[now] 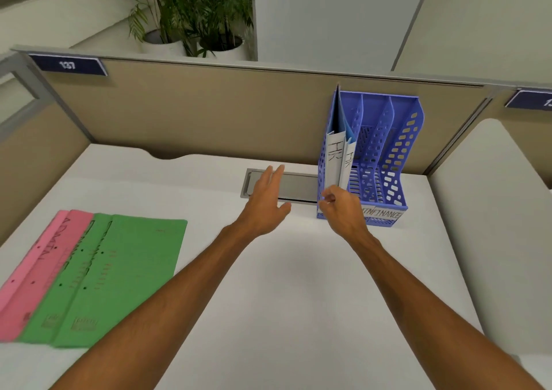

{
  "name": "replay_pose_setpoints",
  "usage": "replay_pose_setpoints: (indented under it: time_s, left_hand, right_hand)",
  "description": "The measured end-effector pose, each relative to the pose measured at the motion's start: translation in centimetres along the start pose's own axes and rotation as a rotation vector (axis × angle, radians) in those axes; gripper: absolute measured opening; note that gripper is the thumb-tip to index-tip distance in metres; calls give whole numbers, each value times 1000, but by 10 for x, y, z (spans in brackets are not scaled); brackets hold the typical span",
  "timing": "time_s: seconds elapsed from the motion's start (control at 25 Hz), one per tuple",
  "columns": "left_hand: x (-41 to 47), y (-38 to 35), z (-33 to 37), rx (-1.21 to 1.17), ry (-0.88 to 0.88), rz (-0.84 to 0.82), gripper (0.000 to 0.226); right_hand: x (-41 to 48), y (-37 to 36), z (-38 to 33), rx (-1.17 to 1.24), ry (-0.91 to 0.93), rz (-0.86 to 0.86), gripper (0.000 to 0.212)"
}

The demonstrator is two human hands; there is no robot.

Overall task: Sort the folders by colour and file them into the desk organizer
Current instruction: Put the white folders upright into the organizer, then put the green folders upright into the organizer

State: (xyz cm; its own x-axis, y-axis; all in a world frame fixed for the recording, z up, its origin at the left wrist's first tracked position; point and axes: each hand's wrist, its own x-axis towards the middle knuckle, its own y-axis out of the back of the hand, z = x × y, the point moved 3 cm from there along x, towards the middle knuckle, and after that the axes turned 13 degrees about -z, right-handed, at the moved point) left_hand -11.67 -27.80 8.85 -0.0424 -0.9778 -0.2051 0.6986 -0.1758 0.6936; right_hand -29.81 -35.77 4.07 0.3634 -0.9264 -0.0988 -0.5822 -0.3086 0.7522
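A blue plastic desk organizer (397, 162) stands at the back right of the white desk, with several slots. Two blue folders (337, 156) with white labelled spines stand upright in its leftmost slot. My right hand (340, 210) is at the bottom front of that slot, fingers curled close to the folders' lower edge; whether it grips them I cannot tell. My left hand (268, 198) hovers flat with straight fingers just left of the organizer. At the left, green folders (119, 276) lie flat, overlapping pink folders (41, 270).
A grey cable hatch (295, 185) is set into the desk under my left hand. A beige partition (209, 112) runs behind the desk, with a number plate (68, 65) and potted plants (191, 16) beyond it. A second desk surface (493, 225) lies to the right.
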Motion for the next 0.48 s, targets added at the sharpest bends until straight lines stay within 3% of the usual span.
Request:
replay_pose_setpoints:
  time_s: [0.48]
  left_hand:
    - [-187,52,-215,-139,441,123,71]
  right_hand:
    - [-41,-169,-142,-27,208,-501,20]
